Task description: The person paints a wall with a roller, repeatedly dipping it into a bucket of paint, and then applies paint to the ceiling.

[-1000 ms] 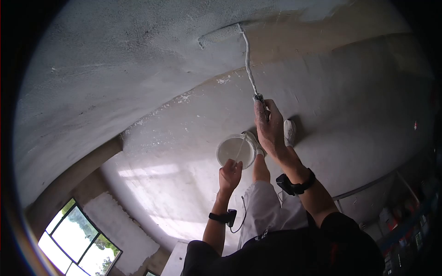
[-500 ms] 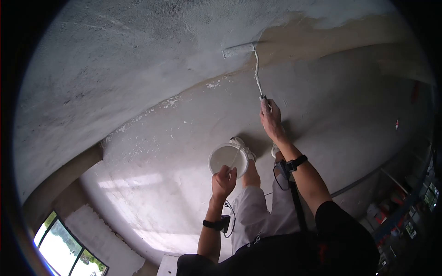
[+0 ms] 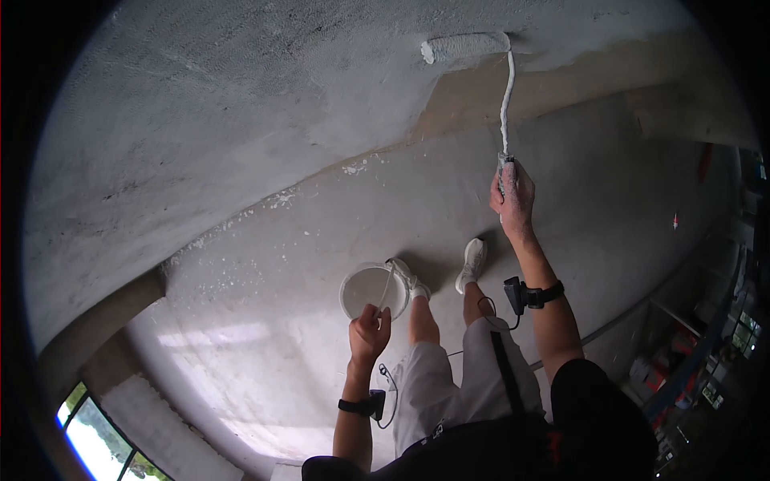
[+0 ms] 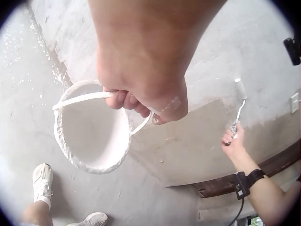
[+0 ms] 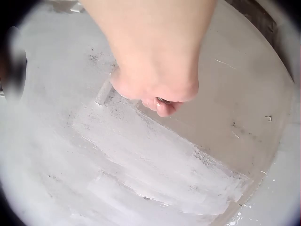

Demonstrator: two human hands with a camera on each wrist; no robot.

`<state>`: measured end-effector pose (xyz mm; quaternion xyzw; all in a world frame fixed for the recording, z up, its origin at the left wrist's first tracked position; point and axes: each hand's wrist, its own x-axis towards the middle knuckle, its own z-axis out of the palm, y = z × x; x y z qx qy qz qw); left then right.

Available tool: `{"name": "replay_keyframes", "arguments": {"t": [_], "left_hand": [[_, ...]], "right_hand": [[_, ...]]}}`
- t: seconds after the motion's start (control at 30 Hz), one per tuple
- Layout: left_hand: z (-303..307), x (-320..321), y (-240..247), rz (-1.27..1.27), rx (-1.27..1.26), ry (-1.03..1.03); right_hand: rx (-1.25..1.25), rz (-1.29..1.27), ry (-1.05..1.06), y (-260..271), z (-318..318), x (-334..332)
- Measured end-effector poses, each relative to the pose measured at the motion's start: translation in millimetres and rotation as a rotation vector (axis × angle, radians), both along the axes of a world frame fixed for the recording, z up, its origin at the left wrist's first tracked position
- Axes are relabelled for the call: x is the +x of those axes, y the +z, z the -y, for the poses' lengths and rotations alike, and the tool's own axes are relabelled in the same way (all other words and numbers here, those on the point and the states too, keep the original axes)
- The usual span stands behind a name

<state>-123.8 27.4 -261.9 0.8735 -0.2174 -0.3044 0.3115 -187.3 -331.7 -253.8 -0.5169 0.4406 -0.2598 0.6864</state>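
Our left hand (image 3: 369, 330) curls its fingers round the thin handle of the round white plastic paint bucket (image 3: 345, 289), which hangs near our 2 white shoes (image 3: 473, 264). Farther out, our right hand (image 3: 513, 200) grips the paint-coated long-stemmed roller (image 3: 465, 46), its sleeve against the rough grey wall (image 3: 241, 120).

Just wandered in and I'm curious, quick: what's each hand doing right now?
Left hand: closed round the wire handle of the white bucket.
Right hand: closed round the grip of the paint roller, its sleeve on the wall.
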Motion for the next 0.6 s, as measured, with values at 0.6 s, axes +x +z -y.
{"name": "replay_keyframes", "arguments": {"t": [0.6], "left_hand": [[19, -27, 0, -0.035, 0.015, -0.051]], "right_hand": [[0.035, 0.131, -0.036, 27, -10, 22]]}}
